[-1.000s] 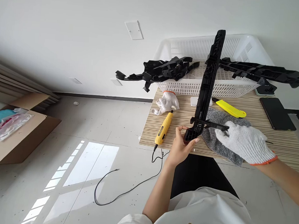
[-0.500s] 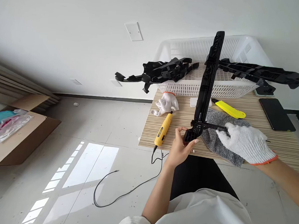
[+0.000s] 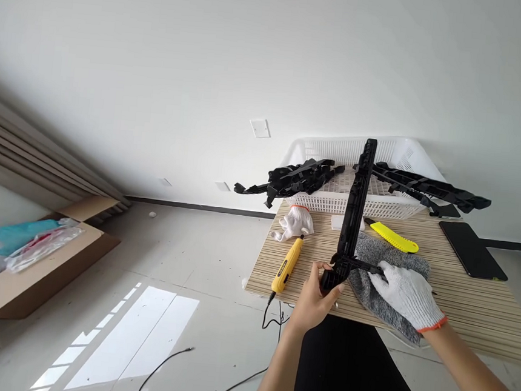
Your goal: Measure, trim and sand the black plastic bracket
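My bare left hand [image 3: 318,295] grips the lower end of a long black plastic part [image 3: 353,219], which stands up from the table edge toward the basket. My right hand [image 3: 409,292], in a white knit glove with an orange cuff, has its fingers closed on a thin black piece [image 3: 366,266] that meets the long part near its lower end. Whether the thin piece is joined to the part I cannot tell. Under the gloved hand lies a grey cloth [image 3: 385,255].
A white basket [image 3: 396,208] holds black parts [image 3: 298,179] at left and more [image 3: 434,187] at right. On the striped table [image 3: 474,305] are a yellow corded tool [image 3: 287,265], a glove [image 3: 295,223], a yellow cutter [image 3: 394,236] and a phone [image 3: 472,249]. A cardboard box [image 3: 63,257] stands left.
The view has tilted up, so the table and basket sit lower in the picture. Both hands keep hold of the same pieces in about the same pose.
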A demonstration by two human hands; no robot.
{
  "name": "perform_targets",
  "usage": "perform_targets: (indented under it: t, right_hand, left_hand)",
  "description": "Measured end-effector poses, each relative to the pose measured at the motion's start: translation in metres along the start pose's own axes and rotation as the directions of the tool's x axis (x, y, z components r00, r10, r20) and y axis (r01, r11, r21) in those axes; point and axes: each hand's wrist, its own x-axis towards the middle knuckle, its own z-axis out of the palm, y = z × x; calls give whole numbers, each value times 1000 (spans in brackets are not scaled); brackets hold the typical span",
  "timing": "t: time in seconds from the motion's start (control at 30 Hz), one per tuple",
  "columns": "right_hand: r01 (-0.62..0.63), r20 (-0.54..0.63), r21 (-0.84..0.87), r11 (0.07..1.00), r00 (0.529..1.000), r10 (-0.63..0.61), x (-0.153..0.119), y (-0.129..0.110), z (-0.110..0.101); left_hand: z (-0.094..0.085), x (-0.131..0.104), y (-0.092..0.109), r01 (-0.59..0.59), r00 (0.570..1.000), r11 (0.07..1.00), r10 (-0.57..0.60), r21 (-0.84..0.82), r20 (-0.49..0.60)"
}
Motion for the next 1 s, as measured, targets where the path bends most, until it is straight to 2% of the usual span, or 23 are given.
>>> perform_targets:
  t: [0.2, 0.43, 0.53, 0.7, 0.9, 1.0]
  right_hand:
    - [0, -51, 4, 1000, 999, 1, 0, 0, 0]
    - [-10, -111, 52, 999, 994, 16, -2, 1, -3]
    - [-32, -145, 92, 995, 988, 45, -4, 2, -4]
    - [-83, -200, 124, 989, 974, 107, -4, 6, -3]
    - [-210, -240, 189, 959, 937, 252, -3, 7, -7]
    - [-231, -239, 238, 943, 928, 287, -3, 6, -10]
  left_hand:
    - [3, 7, -5, 20, 999, 996, -23, -83, -38]
    - [6, 12, 11, 63, 993, 974, -84, -218, -85]
    - [8, 14, 17, 83, 987, 975, -110, -208, -119]
    - [13, 16, 18, 58, 986, 988, -80, -146, -146]
    - [18, 20, 16, 48, 979, 992, -69, -115, -190]
    - [19, 18, 16, 13, 975, 993, -38, -115, -217]
